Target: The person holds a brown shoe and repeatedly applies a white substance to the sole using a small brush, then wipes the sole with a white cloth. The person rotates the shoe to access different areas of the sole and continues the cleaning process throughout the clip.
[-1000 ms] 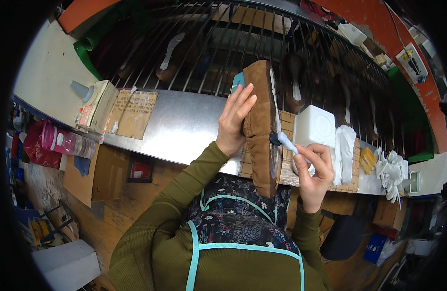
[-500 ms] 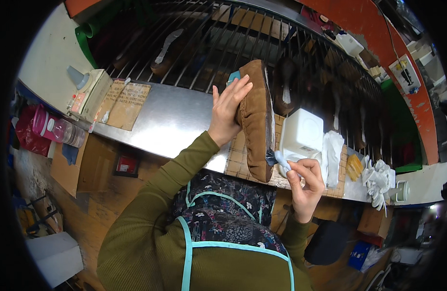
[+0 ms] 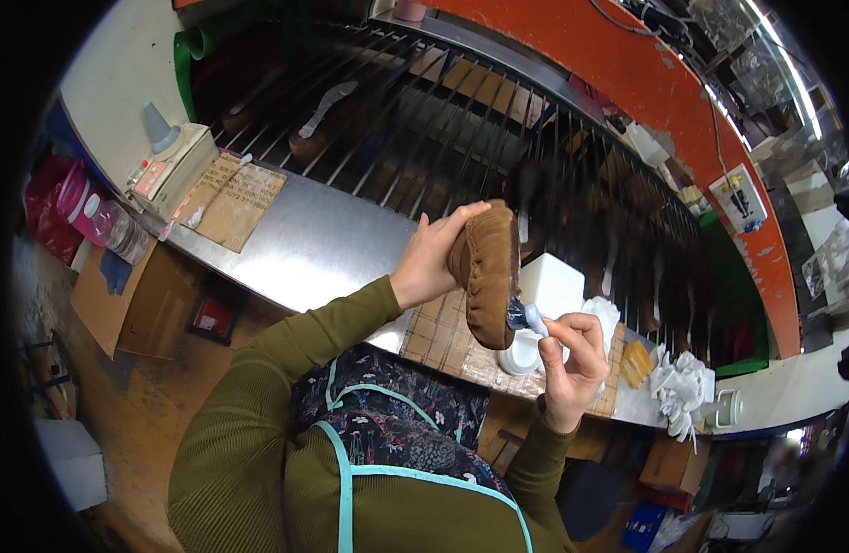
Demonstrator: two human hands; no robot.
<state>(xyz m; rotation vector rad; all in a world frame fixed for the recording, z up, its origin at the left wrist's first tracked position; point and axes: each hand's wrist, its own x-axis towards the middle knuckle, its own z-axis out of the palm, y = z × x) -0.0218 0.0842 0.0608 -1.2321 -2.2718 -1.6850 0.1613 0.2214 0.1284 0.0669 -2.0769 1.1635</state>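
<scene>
A brown suede shoe (image 3: 489, 286) with a gathered toe is tilted over the bench, its toe end toward me. My left hand (image 3: 431, 263) is closed round its far end, with the fingers partly hidden behind it. In my right hand (image 3: 573, 369), thumb and fingers pinch a small brush (image 3: 535, 320) with a pale handle. The brush's dark bristles touch the shoe's right edge close to the toe. Just below and behind the brush stands a white round tub (image 3: 521, 355), partly covered by my fingers. Behind it is a white plastic container (image 3: 553, 284).
A metal rod rack (image 3: 387, 175) runs beyond the bench, carrying several dark shoes with pale strips. To the right lie a white cloth (image 3: 605, 316), a yellow block (image 3: 637, 364) and white gloves (image 3: 679, 387). At left, a cardboard piece (image 3: 233, 205) lies beside a beige box (image 3: 174, 166).
The shoe's far end has tipped down and toward me, so the shoe looks shorter. My left hand has gone with it. The brush stays against the edge near the toe. The whole view has shifted.
</scene>
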